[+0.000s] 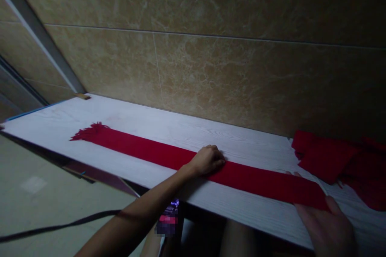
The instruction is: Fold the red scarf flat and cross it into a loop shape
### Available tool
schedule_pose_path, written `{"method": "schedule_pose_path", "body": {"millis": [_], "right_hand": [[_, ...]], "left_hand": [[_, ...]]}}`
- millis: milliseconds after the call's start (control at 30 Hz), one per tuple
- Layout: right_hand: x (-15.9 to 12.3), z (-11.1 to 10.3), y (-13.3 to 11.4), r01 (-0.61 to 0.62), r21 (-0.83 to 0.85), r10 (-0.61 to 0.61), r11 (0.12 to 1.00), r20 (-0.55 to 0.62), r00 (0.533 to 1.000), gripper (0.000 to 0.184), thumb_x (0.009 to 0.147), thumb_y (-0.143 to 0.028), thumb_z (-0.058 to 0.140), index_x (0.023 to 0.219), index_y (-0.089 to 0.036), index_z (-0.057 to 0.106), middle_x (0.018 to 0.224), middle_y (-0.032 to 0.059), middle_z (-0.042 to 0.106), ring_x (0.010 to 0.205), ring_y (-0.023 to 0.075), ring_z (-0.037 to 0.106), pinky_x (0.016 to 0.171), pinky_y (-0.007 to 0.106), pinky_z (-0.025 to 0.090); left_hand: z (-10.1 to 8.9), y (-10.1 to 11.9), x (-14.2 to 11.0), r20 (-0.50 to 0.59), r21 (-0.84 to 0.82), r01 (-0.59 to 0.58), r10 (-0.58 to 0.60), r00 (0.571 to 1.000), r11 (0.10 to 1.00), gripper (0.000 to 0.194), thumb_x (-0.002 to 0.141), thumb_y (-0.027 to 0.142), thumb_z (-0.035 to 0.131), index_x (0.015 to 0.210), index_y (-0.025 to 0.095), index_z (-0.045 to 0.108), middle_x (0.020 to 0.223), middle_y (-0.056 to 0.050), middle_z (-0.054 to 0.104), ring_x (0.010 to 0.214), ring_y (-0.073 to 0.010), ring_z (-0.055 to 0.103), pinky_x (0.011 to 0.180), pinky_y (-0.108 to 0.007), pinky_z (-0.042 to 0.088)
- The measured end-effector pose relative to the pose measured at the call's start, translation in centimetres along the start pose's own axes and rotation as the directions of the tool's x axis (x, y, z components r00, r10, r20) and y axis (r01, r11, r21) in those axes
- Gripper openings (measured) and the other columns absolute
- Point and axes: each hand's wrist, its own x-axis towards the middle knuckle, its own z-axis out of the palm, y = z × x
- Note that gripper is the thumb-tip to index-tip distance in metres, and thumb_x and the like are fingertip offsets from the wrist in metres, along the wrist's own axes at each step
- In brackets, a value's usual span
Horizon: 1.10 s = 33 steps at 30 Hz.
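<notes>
Nearest the viewer, the left forearm [129, 219] slants up to the left hand [208, 160], whose fingers are bent in a loose curl on top of the red scarf [144, 146]; whether they pinch the fabric cannot be told. The scarf runs beneath these fingers as a long strip along the white tabletop [129, 112], its fringe [90, 131] well to their left. At the other end, the right hand [328, 225] lies open, palm up, fingers extended under the cloth, thumb apart at its edge. Right of those fingers sits heaped red fabric [328, 158].
</notes>
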Motion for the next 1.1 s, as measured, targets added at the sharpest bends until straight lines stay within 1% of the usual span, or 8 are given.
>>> {"method": "schedule_pose_path", "body": {"millis": [167,367,467,600,733,833,967,1100], "right_hand": [[-1.9,-1.2,-0.8,0.030,-0.106,-0.028,0.994,0.025,0.999,0.031,0.089,-0.026,0.062,0.119,-0.025,0.068,0.115,0.0050,0.074,0.119,0.0269,0.067,0.106,0.060,0.053],[-1.2,-0.6,-0.3,0.154,-0.284,-0.132,0.946,0.094,0.987,0.028,0.095,-0.032,0.051,0.116,-0.036,0.070,0.119,0.0010,0.073,0.123,0.0271,0.065,0.102,0.060,0.055],[0.1,-0.3,0.1,0.316,-0.399,-0.272,0.861,0.165,0.948,0.035,0.102,-0.046,0.046,0.126,-0.029,0.066,0.129,0.0055,0.069,0.120,0.0269,0.065,0.100,0.059,0.056],[0.6,-1.1,0.1,0.424,-0.516,-0.352,0.744,0.235,0.906,0.050,0.097,-0.055,0.062,0.134,-0.021,0.061,0.139,0.0122,0.061,0.124,0.0270,0.061,0.105,0.054,0.051],[0.4,-2.7,-0.2,0.517,-0.670,-0.375,0.533,0.361,0.854,0.050,0.105,-0.054,0.038,0.124,-0.022,0.071,0.125,0.0099,0.071,0.132,0.0357,0.057,0.110,0.065,0.042],[0.4,-3.5,-0.1,0.563,-0.720,-0.375,0.405,0.431,0.821,0.049,0.100,-0.057,0.040,0.117,-0.027,0.076,0.118,0.0101,0.075,0.131,0.0424,0.057,0.108,0.071,0.041],[0.0,-4.0,0.8,0.554,-0.701,-0.387,0.450,0.406,0.828,0.045,0.099,-0.058,0.051,0.127,-0.027,0.069,0.132,0.0095,0.069,0.129,0.0336,0.059,0.107,0.062,0.047],[0.0,-3.8,1.7,0.496,-0.625,-0.402,0.603,0.299,0.865,0.045,0.105,-0.054,0.046,0.129,-0.022,0.065,0.132,0.0104,0.066,0.127,0.0299,0.059,0.100,0.057,0.053]], "left_hand": [[0.6,-0.5,0.1,-0.021,-0.007,0.051,-0.051,0.998,0.999,0.027,0.097,0.030,0.057,0.104,0.016,0.079,0.101,-0.009,0.076,0.089,-0.0198,0.069,0.082,-0.029,0.053],[0.5,-0.5,-0.3,-0.018,0.041,0.018,-0.018,1.000,0.999,0.027,0.098,0.029,0.054,0.106,0.017,0.077,0.104,-0.009,0.075,0.096,-0.0202,0.068,0.090,-0.030,0.052],[0.3,0.3,-0.1,0.004,0.099,-0.010,0.010,1.000,0.995,0.030,0.100,0.031,0.052,0.109,0.017,0.076,0.104,-0.011,0.073,0.098,-0.0225,0.067,0.093,-0.034,0.052],[0.9,2.1,1.7,0.059,0.169,-0.037,0.027,0.998,0.985,0.037,0.102,0.039,0.048,0.107,0.016,0.076,0.107,-0.014,0.072,0.101,-0.0275,0.068,0.092,-0.040,0.053],[2.3,3.5,4.7,0.167,0.160,-0.104,0.077,0.983,0.982,0.036,0.099,0.045,0.053,0.107,0.018,0.077,0.106,-0.012,0.075,0.098,-0.0260,0.070,0.087,-0.036,0.054],[2.9,3.8,6.2,0.218,0.115,-0.157,0.129,0.967,0.981,0.035,0.098,0.046,0.058,0.112,0.020,0.077,0.106,-0.009,0.076,0.099,-0.0236,0.070,0.085,-0.031,0.053],[3.3,3.8,6.6,0.222,0.058,-0.191,0.174,0.959,0.980,0.035,0.099,0.045,0.059,0.117,0.020,0.076,0.112,-0.009,0.075,0.102,-0.0221,0.069,0.088,-0.029,0.051],[3.8,3.6,6.5,0.205,0.016,-0.158,0.151,0.967,0.987,0.032,0.100,0.040,0.058,0.117,0.019,0.076,0.116,-0.008,0.074,0.101,-0.0191,0.069,0.086,-0.026,0.050]]}}
